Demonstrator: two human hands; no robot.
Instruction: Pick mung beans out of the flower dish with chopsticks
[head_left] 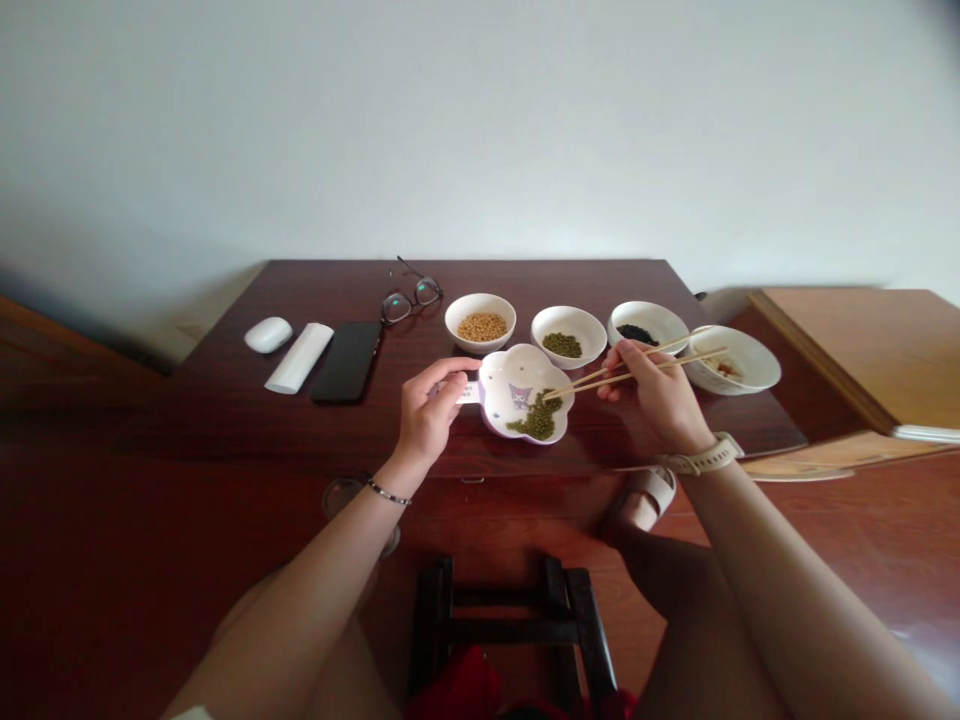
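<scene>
Near the front edge of the table (pixel 540 280), the flower-shaped dish (pixel 498 408) has its handle (pixel 469 393) pinched between the left hand's (pixel 427 415) thumb and fingers. The right hand (pixel 654 392) grips a pair of chopsticks (pixel 600 383), tips among the green beans (pixel 538 418) in the dish; whether they hold a bean I cannot tell.

The work looks partway: green beans remain in the dish, and more lie in the bowl (pixel 591 332) just behind it to the right. Which way they are going is unclear. Yellow beans (pixel 482 326) fill part of a bowl behind the dish to the left; black beans (pixel 636 334) sit in one farther right.

Inside the dish is a printed cartoon figure (pixel 519 397); the handle's small marks are unreadable, and no brand is legible.
</scene>
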